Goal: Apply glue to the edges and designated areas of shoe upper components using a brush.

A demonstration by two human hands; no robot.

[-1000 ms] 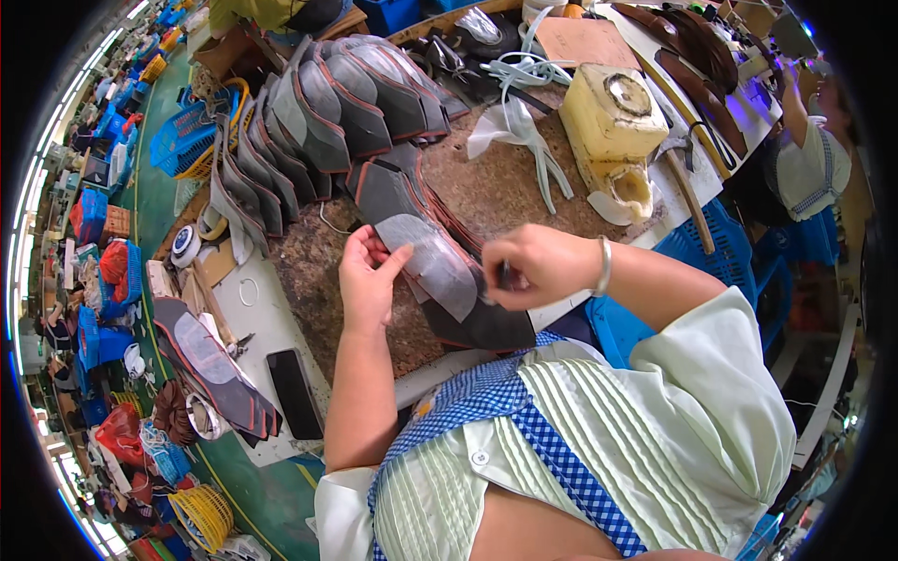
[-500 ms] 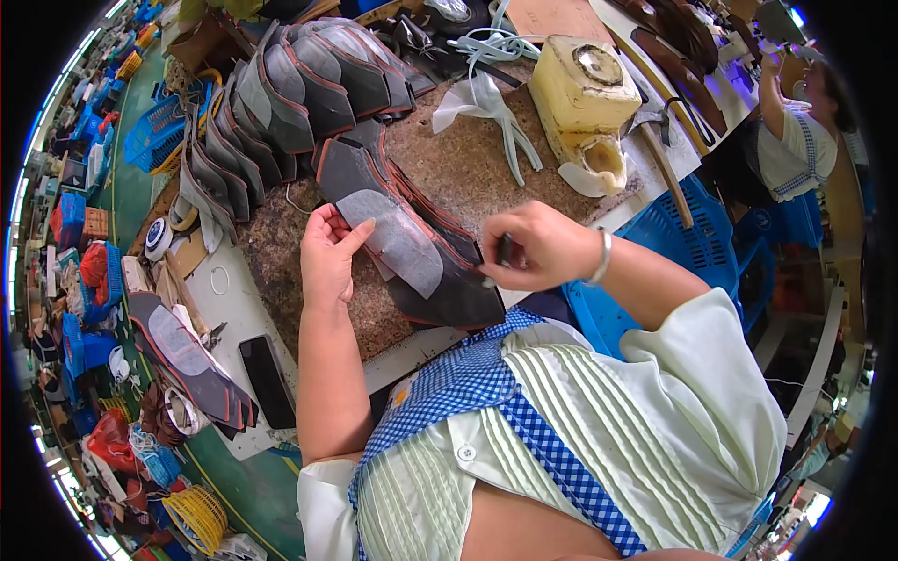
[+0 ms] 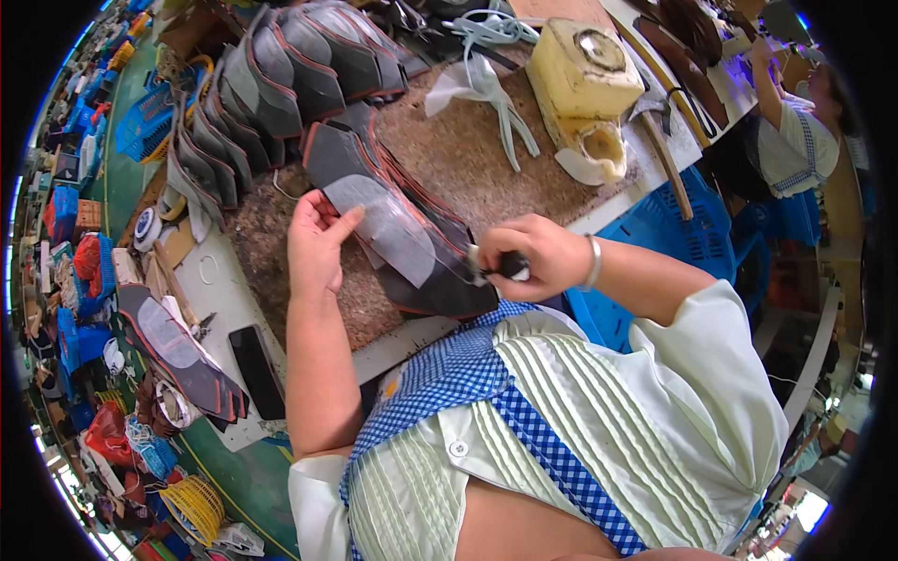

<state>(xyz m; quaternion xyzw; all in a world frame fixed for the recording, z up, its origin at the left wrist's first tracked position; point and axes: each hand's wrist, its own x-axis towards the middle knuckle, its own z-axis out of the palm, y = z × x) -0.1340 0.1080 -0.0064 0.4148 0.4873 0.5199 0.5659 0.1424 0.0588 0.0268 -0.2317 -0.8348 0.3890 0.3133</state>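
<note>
A stack of dark grey shoe upper pieces (image 3: 337,154) with red edges lies across the stone-like board in front of me. On the top piece sits a light grey backing patch (image 3: 388,229). My left hand (image 3: 318,238) pinches the left edge of this piece between thumb and fingers. At the stack's lower right edge, my right hand (image 3: 543,252) is closed around a small dark-handled tool (image 3: 510,266). Its pale tip touches or nearly touches the piece's edge; the exact kind of tool cannot be made out.
A row of overlapping upper pieces (image 3: 281,79) stands at the back left. Behind the right hand are a yellowed plastic glue container (image 3: 585,79), a hammer (image 3: 666,164) and a blue basket (image 3: 669,224). A phone (image 3: 255,374) and more pieces (image 3: 178,351) lie left. Another person (image 3: 795,140) works far right.
My right hand has turned, showing more of the tool's dark handle, and its tip sits by the piece's edge. The left hand keeps its pinch. The whole view has shifted slightly.
</note>
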